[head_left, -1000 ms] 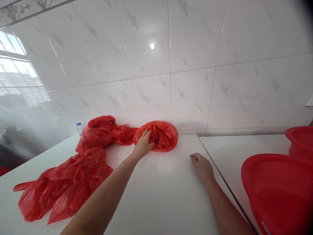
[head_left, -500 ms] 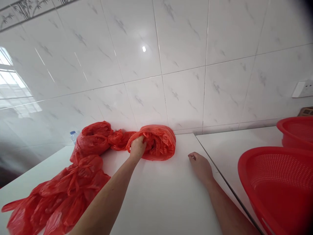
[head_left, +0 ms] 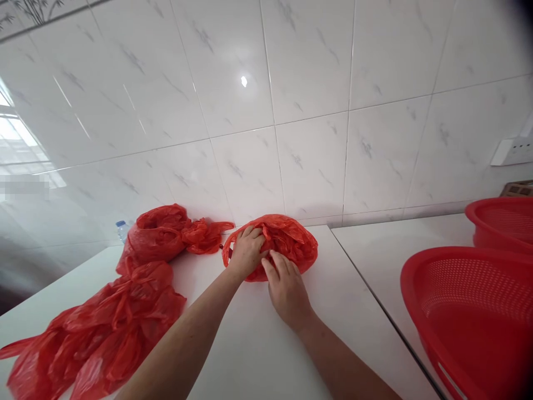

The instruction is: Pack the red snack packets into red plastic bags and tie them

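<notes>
A crumpled red plastic bag [head_left: 291,236] lies on the white tabletop against the tiled wall, its opening facing me. My left hand [head_left: 247,253] is closed on the bag's left side, fingers curled over the rim. Beside it, my right hand [head_left: 287,286] reaches to the front edge of the bag, its fingers stretched and slightly apart, the tips at the plastic. A small dark red bit [head_left: 221,246] shows just left of the bag; what it is I cannot make out. The inside of the bag is partly hidden by folds.
On the left lie a bulging red bag [head_left: 154,236] and several knotted red bags [head_left: 104,328]. A clear bottle [head_left: 122,230] with a blue cap stands behind them. Red perforated baskets [head_left: 462,278] sit on the right, past a seam in the tabletop. A wall socket [head_left: 514,151] is at far right.
My right hand has moved left from the bare tabletop to the bag, and its fingers have opened. My left hand stays at the bag, which has shifted and spread slightly to the right.
</notes>
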The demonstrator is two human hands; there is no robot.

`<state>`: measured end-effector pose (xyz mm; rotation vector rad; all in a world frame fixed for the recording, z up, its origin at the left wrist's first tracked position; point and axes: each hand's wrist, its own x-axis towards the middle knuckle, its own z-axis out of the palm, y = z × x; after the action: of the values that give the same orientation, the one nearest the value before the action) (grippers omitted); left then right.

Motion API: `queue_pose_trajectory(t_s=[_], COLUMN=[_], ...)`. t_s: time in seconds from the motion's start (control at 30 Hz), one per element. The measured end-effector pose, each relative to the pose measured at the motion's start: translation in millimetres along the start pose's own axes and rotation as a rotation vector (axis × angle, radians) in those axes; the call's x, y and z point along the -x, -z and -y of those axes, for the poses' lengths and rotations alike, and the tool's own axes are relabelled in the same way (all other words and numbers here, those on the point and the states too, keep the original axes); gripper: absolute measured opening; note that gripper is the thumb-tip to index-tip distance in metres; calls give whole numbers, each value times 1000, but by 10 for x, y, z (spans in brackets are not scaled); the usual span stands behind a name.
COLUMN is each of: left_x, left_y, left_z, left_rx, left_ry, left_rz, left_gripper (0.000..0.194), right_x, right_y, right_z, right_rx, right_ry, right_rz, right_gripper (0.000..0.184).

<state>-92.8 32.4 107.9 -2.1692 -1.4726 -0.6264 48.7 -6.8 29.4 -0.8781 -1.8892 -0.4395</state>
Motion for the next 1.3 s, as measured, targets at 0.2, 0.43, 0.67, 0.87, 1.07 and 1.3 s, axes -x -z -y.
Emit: queue_pose_trajectory(t_s=[0.2,0.43,0.67,0.87,1.07,1.3], left_x=[-40,-115,-116,-93,-270,-446], left_y=[-61,-205,-277,-377,-590,-862], left_z=[-15,-97,-132,-123,-35,39], left_rx=[-20,-29,-34,-86,-119,-81], left_ry=[58,13,9,53,162,266], left_rz=[52,138,197,256,272,215], left_gripper=[16,71,73,69,56,58], right_x=[105,71,-42,-97,-45,279], right_y=[-145,-108,-190,-277,-170,425], right_z=[-395,-492,-339,-433,-459,-250], right_rx=[-147,-243,-326,-538,-665,-737], right_ry=[-441,-548,-832,-900,-880,-744], right_rz=[427,507,367,350,421,536], right_gripper=[67,25,62,32,11,10])
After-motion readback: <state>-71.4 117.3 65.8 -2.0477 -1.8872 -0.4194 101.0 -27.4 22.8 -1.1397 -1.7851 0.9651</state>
